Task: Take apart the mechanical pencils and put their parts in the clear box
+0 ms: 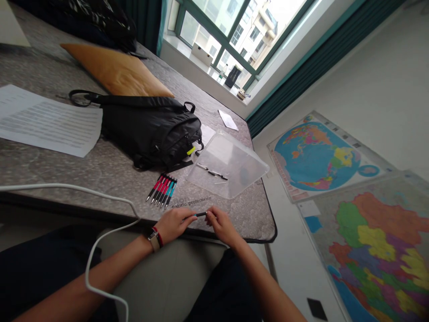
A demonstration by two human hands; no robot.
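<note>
Between my two hands, over the front edge of the grey quilted surface, is a pen (201,214) with a black grip and a bit of blue showing. My left hand (175,222) pinches its left part, and a bracelet and watch strap sit on that wrist. My right hand (221,223) has its fingers closed on the other end, hiding the tip. Just beyond my left hand lies a neat row of several red and blue pens (162,190). A clear plastic lid or tray (246,172) lies farther right, with a black-and-white pen (217,174) and a thin white piece within its outline.
A black backpack (147,125) lies behind the pens, with a brown envelope (117,71) beyond it. Printed paper (50,120) is at the left. A white cable (97,241) loops over my left forearm. Maps (321,154) hang on the right wall.
</note>
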